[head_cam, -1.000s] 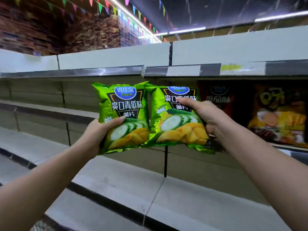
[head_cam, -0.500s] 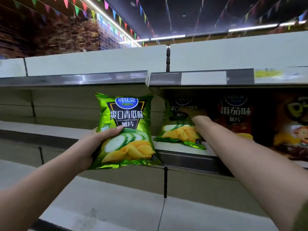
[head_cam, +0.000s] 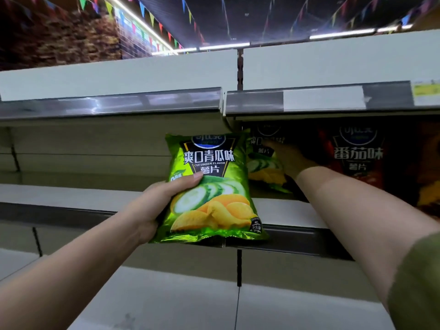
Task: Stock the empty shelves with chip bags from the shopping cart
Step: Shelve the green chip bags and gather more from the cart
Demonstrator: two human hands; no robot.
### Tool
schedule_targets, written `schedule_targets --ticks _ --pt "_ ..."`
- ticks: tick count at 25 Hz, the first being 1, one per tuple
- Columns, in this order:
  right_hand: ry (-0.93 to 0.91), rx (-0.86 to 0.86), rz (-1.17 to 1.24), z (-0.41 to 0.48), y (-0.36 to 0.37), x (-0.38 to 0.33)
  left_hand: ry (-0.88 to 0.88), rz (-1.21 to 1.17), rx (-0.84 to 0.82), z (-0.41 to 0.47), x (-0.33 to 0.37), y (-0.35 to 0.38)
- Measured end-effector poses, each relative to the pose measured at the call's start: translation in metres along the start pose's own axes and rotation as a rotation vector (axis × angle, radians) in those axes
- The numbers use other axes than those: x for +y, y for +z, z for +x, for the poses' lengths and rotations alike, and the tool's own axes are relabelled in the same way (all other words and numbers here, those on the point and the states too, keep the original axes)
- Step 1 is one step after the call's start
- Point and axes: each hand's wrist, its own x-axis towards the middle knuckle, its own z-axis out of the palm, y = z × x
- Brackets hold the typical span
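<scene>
My left hand (head_cam: 164, 201) grips a green cucumber-flavour chip bag (head_cam: 212, 186) by its left edge, thumb across the front, and holds it upright in front of the middle shelf (head_cam: 285, 210). My right hand (head_cam: 288, 160) reaches deep under the upper shelf and holds a second green cucumber chip bag (head_cam: 262, 167), which stands upright on the middle shelf in shadow. That bag sits just left of a red tomato-flavour chip bag (head_cam: 357, 158).
The upper shelf's price rail (head_cam: 321, 101) overhangs the right hand. Left shelf bays (head_cam: 83, 151) hold nothing. An orange-yellow bag (head_cam: 428, 186) stands at the far right. A lower shelf (head_cam: 166, 294) runs below my arms. The shopping cart is out of view.
My right hand has pushed its green bag further back onto the middle shelf, beside the red bag. My left hand has carried its bag up and right, closer to the shelf.
</scene>
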Motion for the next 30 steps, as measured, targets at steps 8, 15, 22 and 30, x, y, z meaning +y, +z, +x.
schedule_targets --ticks 8,15,22,30 --pt "0.088 -0.056 -0.09 0.029 0.002 0.017 0.035 0.027 -0.05 0.024 0.002 0.011" --pt "-0.015 -0.059 -0.204 -0.051 -0.019 -0.012 -0.086 0.071 -0.194 0.038 0.009 0.037" --pt "0.107 -0.217 -0.214 -0.111 -0.05 -0.017 -0.123 0.126 -0.237 0.078 0.009 0.081" --pt "0.027 -0.122 0.001 -0.06 -0.037 0.009 0.076 0.065 -0.135 0.127 -0.003 0.088"
